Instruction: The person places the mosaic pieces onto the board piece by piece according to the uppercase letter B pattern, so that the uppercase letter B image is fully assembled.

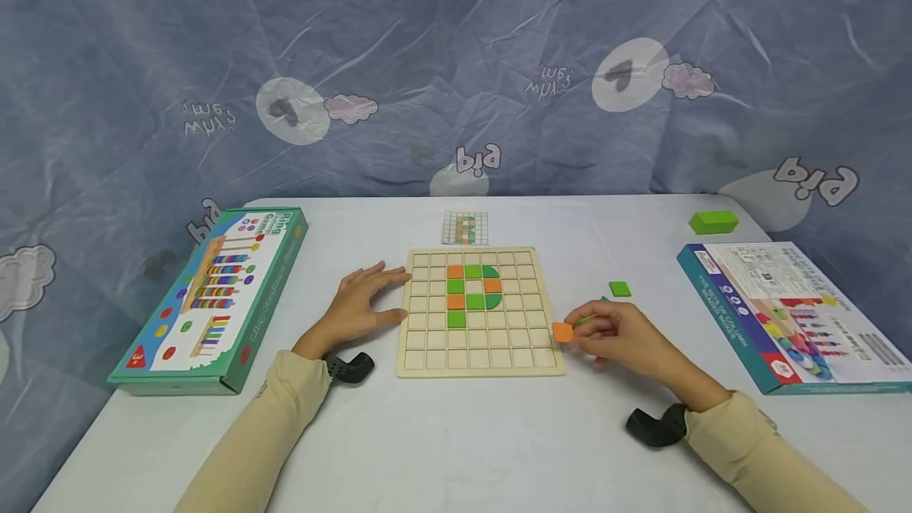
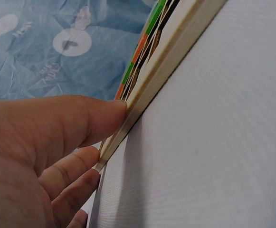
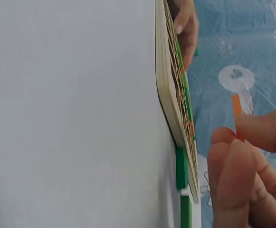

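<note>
A wooden grid board point(image 1: 420, 339) lies on the table with orange, green and rounded dark green tiles point(image 1: 456, 319) set in its middle cells. At its left edge my left hand point(image 1: 359, 305) spreads its fingers, and the thumb point(image 2: 107, 118) touches the board's side in the left wrist view. My right hand point(image 1: 627, 332) pinches an orange square tile point(image 1: 563, 332) between thumb and fingertips, beside the board's right edge. In the right wrist view that orange tile point(image 3: 237, 109) stands edge-on, raised above the table. Green pieces point(image 3: 181, 168) lie beside the board, partly hidden by my right fingers in the head view.
A small printed pattern card point(image 1: 465, 228) lies behind the board. Beyond my right hand is a loose green tile point(image 1: 620, 289). A toy box point(image 1: 214, 291) stands left, another box point(image 1: 798, 315) right, with a green block point(image 1: 714, 222) behind it.
</note>
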Motion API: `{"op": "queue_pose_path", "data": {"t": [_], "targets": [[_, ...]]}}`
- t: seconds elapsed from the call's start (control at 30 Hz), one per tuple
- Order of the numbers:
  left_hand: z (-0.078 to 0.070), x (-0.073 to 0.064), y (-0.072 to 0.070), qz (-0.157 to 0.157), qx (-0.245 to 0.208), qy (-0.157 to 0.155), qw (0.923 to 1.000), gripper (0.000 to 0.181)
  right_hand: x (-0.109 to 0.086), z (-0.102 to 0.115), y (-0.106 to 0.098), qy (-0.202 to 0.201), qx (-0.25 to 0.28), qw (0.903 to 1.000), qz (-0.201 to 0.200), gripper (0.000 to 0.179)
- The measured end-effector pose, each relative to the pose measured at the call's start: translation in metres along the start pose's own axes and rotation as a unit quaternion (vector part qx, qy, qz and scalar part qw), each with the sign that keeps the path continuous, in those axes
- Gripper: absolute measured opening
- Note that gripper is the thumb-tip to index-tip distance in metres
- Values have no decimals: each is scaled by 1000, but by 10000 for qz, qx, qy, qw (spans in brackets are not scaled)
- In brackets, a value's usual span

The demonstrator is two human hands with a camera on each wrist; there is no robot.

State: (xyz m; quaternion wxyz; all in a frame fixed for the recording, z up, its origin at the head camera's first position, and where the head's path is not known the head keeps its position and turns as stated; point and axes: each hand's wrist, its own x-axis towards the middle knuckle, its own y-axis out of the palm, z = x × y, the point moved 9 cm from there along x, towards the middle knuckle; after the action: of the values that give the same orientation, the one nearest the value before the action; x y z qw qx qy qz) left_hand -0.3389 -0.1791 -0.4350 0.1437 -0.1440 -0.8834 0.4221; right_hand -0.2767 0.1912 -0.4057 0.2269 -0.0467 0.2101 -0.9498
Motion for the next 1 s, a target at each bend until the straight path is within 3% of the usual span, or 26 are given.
{"op": "queue_pose_path", "data": {"t": [0.27,1.0], "targets": [[0,1,0,8,12,-14,10000,65,13,0,17,527,771,9956,-14,40],[-2,1,-1,11,48,20,10000,66,56,13,51,756,1182,9901,68,38]]}}
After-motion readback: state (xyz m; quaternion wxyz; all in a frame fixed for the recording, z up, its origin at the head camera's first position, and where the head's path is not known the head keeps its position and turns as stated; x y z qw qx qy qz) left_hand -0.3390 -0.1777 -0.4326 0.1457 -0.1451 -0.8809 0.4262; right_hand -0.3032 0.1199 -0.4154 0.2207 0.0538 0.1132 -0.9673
